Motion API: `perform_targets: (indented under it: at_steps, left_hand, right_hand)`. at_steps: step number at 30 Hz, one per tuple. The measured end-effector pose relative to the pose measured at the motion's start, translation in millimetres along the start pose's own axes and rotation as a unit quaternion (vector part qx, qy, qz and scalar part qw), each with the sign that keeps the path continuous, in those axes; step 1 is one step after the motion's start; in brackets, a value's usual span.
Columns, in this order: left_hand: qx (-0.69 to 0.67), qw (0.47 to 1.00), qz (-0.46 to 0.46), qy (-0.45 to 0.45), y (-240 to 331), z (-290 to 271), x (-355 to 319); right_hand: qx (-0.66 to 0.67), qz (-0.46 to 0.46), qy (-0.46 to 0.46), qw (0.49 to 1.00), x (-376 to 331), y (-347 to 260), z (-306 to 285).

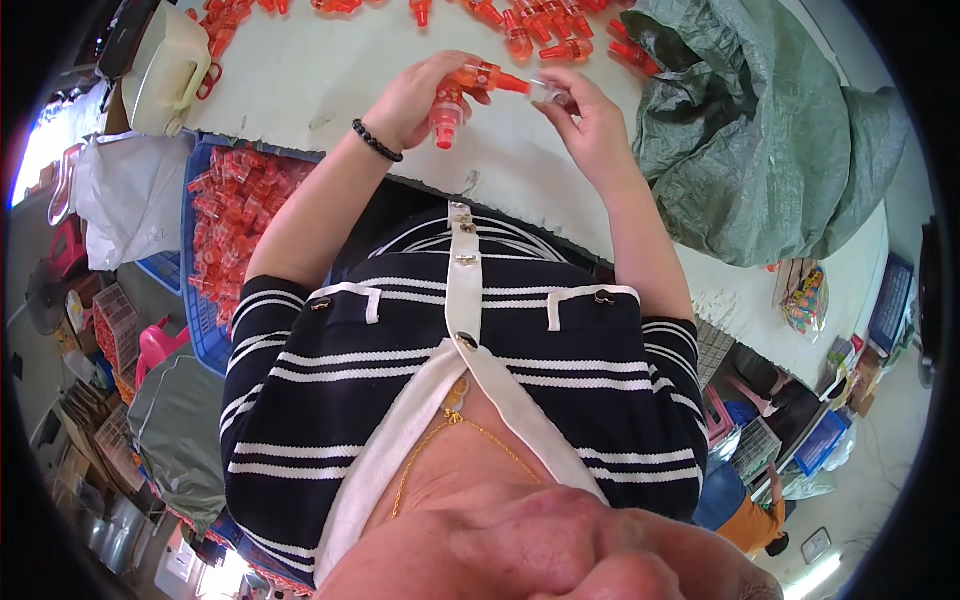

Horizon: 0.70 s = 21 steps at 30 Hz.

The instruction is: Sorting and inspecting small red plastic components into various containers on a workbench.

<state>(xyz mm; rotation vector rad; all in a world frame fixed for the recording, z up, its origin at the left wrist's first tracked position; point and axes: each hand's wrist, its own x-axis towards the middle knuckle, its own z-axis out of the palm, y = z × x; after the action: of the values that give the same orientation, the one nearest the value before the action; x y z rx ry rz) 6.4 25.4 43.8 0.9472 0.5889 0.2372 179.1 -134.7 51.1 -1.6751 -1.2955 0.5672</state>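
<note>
My left hand [418, 98] is closed around two small red-orange plastic bottles above the table. One bottle [478, 77] lies level, its narrow red tip aimed at my right hand. The other bottle [447, 118] hangs from the same grip, tip toward me. Between the thumb and fingers of my right hand [592, 125] is a clear plastic cap [547, 92], held at the end of the level bottle's tip. Whether the cap touches the tip or surrounds it is hard to tell.
Several similar bottles [518, 38] lie across the far side of the white table [300, 95]. A green woven sack [740, 150] covers its right part. At my left stand a blue crate [203, 320] full of red-orange pieces and a cream jug-like container [165, 70]. Another person [745, 510] is behind at right.
</note>
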Motion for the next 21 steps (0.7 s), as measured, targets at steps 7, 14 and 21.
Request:
perform_targets:
  at_steps: [7,14,21]
  left_hand:
    - [-0.105,0.992,-0.071,0.014,-12,22,-7]
    - [-0.002,0.996,0.057,0.066,-35,34,-7]
    - [0.369,0.892,0.260,-0.033,-14,25,-28]
  right_hand:
    - [-0.077,-0.128,0.044,0.988,4,-12,17]
    - [-0.093,-0.119,0.072,0.986,0,-13,24]
    - [0.436,0.248,-0.079,0.861,-15,13,24]
